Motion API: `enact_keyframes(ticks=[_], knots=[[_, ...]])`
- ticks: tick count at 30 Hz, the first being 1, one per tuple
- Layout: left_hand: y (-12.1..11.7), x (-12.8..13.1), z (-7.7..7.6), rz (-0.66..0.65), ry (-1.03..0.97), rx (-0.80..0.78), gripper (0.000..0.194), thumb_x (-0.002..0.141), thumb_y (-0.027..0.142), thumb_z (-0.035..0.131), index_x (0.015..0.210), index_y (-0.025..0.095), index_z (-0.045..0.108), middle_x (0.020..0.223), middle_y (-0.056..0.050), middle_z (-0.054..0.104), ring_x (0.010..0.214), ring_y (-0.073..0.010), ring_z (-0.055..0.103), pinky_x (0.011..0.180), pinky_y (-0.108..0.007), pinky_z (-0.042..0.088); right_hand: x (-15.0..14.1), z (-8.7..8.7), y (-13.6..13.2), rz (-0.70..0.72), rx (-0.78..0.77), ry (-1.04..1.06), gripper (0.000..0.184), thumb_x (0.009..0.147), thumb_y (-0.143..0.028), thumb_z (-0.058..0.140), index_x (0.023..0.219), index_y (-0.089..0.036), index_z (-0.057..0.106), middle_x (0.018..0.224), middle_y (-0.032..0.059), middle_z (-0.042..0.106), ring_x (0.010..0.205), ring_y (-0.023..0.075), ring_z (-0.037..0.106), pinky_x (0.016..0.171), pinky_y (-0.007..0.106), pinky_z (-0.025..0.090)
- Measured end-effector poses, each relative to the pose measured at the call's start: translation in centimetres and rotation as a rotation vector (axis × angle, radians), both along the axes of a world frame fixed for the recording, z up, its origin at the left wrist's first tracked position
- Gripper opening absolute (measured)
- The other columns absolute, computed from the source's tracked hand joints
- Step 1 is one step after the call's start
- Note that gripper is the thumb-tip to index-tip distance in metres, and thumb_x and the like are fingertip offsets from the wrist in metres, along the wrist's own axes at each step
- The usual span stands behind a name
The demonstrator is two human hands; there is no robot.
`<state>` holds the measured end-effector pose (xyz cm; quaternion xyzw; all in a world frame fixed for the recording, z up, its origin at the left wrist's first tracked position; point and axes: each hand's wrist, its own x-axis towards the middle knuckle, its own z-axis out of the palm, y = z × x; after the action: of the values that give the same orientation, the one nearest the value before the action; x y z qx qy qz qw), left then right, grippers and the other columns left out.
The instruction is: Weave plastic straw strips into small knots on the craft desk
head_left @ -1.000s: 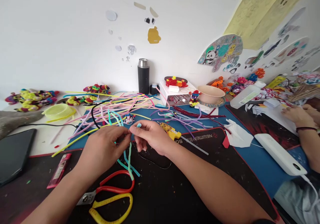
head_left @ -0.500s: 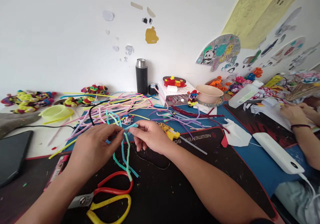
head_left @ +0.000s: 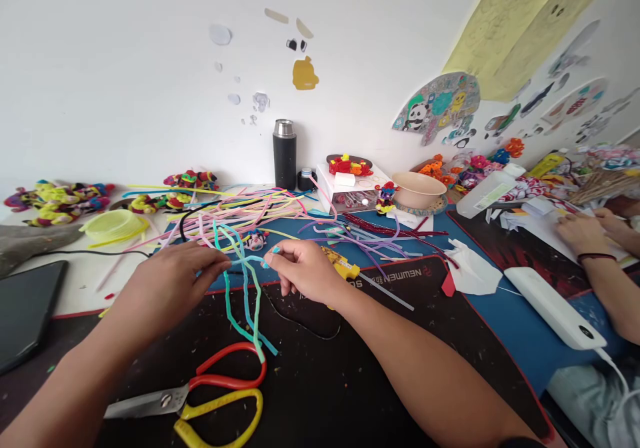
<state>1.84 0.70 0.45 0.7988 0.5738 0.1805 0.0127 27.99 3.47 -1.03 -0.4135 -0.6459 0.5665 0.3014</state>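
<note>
Left hand [head_left: 173,285], right hand [head_left: 305,271] each pinching light-blue pipe cleaner [head_left: 254,259], likely to hold it steady where it crosses longer blue-green pipe cleaners [head_left: 257,301], between hands above black mat [head_left: 350,368]. Open-handled scissors [head_left: 167,400] lie close, perhaps for easy reach. Glue gun [head_left: 345,267] beside right hand.

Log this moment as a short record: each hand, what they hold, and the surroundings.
Left hand: pinching blue-green pipe cleaners
Right hand: pinching them from the other side
Held work: strands crossing between the hands
Nearest tool: scissors on black mat
Beyond hands: yellow glue gun, pastel pipe-cleaner pile, black flask
Right edge: another person's hand at papers
</note>
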Motion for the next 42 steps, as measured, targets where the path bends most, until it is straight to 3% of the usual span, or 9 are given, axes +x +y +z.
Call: enact_keyframes(ticks=[3,6,9,15,21,28,34,38,42], knots=[[-0.1,-0.4,0.0,-0.007,-0.037,-0.150,0.044,0.104,0.051,0.050,0.098,0.027,0.087,0.098,-0.010,0.088,0.090,-0.0320,0.078,0.081,-0.039,0.054,0.0,-0.4,0.0,-0.027,0.057,0.006,0.029,0.107,-0.038,0.067,0.084,-0.021,0.064,0.053,-0.0070,0.060,0.047,0.0099,0.059,0.054,0.020,0.043],[-0.4,-0.4,0.3,0.003,-0.073,-0.193,0.044,0.101,0.054,0.051,0.095,0.028,0.086,0.095,-0.008,0.088,0.086,-0.0316,0.077,0.079,-0.038,0.055,-0.1,-0.4,-0.1,-0.041,0.074,0.043,0.027,0.107,-0.040,0.067,0.089,-0.020,0.067,0.054,-0.0073,0.060,0.048,0.0103,0.060,0.056,0.021,0.045],[-0.7,0.0,0.6,-0.009,-0.108,-0.202,0.046,0.101,0.056,0.050,0.093,0.028,0.085,0.093,-0.008,0.088,0.084,-0.0315,0.077,0.080,-0.039,0.056,-0.2,-0.3,-0.2,-0.045,0.063,0.063,0.026,0.107,-0.041,0.068,0.091,-0.020,0.068,0.054,-0.0074,0.060,0.047,0.0104,0.060,0.055,0.021,0.044],[-1.4,1.7,0.1,-0.101,-0.212,-0.098,0.048,0.105,0.064,0.054,0.118,0.029,0.085,0.112,-0.008,0.089,0.099,-0.0331,0.081,0.091,-0.040,0.059,-0.5,-0.2,-0.5,0.031,-0.036,0.104,0.029,0.109,-0.037,0.065,0.086,-0.021,0.062,0.054,-0.0074,0.059,0.046,0.0103,0.060,0.049,0.019,0.043],[-1.6,2.6,-0.3,-0.159,-0.165,-0.089,0.049,0.109,0.057,0.049,0.101,0.026,0.085,0.097,-0.008,0.087,0.088,-0.0306,0.079,0.084,-0.039,0.057,-0.7,-0.6,-0.8,0.116,-0.088,0.095,0.026,0.109,-0.037,0.066,0.089,-0.021,0.063,0.062,-0.0069,0.062,0.049,0.0093,0.063,0.046,0.018,0.043],[-2.0,3.4,1.0,-0.182,-0.135,-0.140,0.036,0.103,0.044,0.052,0.089,0.027,0.080,0.075,-0.003,0.077,0.071,-0.0252,0.071,0.068,-0.034,0.048,-0.7,-1.3,-0.4,0.038,-0.050,0.105,0.022,0.105,-0.043,0.074,0.103,-0.021,0.071,0.069,-0.0063,0.065,0.050,0.0088,0.063,0.047,0.019,0.044],[-2.0,4.5,1.1,-0.162,-0.147,-0.199,0.036,0.099,0.042,0.051,0.074,0.026,0.072,0.066,-0.003,0.070,0.063,-0.0227,0.063,0.064,-0.033,0.043,-1.0,-1.6,-0.6,0.039,0.029,0.073,0.014,0.105,-0.033,0.075,0.097,-0.021,0.072,0.066,-0.0071,0.064,0.050,0.0087,0.063,0.053,0.020,0.045],[-1.8,4.3,0.8,-0.091,-0.258,-0.330,0.042,0.097,0.050,0.052,0.068,0.025,0.068,0.059,0.001,0.065,0.055,-0.0195,0.055,0.056,-0.031,0.039,-1.0,-1.2,-0.9,0.069,0.079,0.077,0.015,0.106,-0.031,0.074,0.094,-0.022,0.072,0.064,-0.0075,0.062,0.051,0.0094,0.062,0.057,0.021,0.046],[-1.5,3.8,0.7,-0.059,-0.413,-0.459,0.051,0.096,0.067,0.057,0.078,0.024,0.078,0.066,0.001,0.071,0.060,-0.0211,0.060,0.056,-0.029,0.044,-0.8,-0.8,-1.2,0.119,0.061,0.092,0.018,0.105,-0.039,0.077,0.098,-0.023,0.074,0.068,-0.0062,0.063,0.054,0.0107,0.063,0.059,0.023,0.047]])
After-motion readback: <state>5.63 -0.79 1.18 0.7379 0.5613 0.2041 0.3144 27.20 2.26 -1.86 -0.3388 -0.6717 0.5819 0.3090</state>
